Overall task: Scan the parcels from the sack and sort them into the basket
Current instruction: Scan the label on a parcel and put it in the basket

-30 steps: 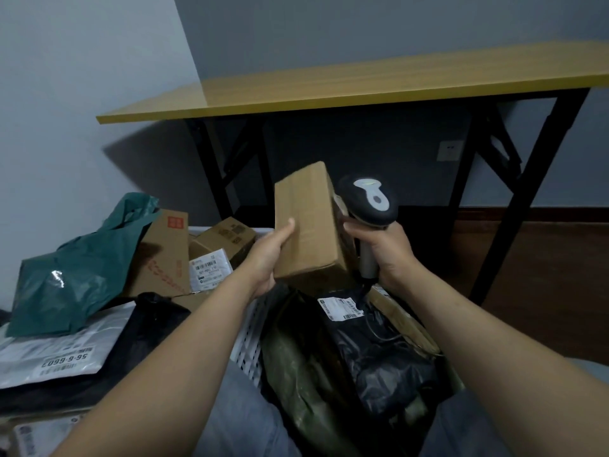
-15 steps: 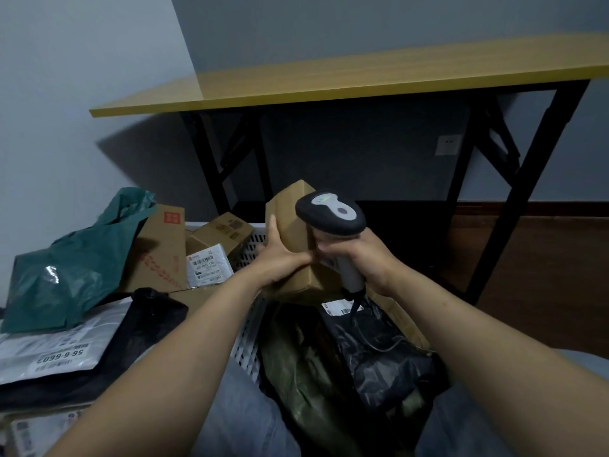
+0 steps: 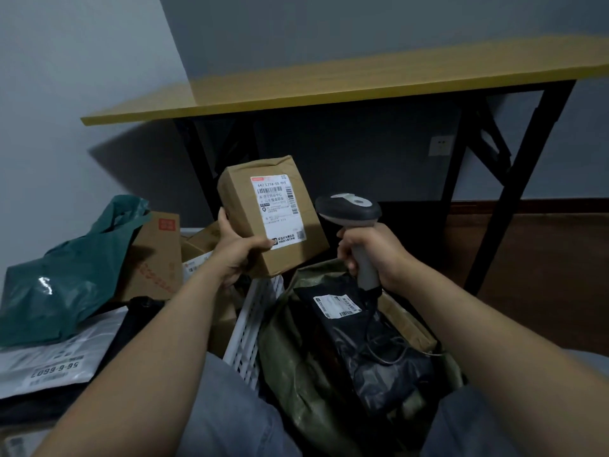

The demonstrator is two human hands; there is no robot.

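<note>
Above the basket [image 3: 253, 324] rim: left hand [image 3: 235, 257] gripped the cardboard parcel [image 3: 273, 225], label [image 3: 279, 202] uppermost | right hand [image 3: 374, 252], just beside it, clasped the scanner [image 3: 348, 209] over the sack [image 3: 296, 377] | yellow desk [image 3: 329, 90] and grey wall [image 3: 82, 77] stood behind.

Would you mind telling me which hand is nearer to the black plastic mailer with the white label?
Right. The right hand, gripping the grey handheld scanner, is just above the black plastic mailer; the left hand, holding the brown cardboard box, is farther left.
</note>
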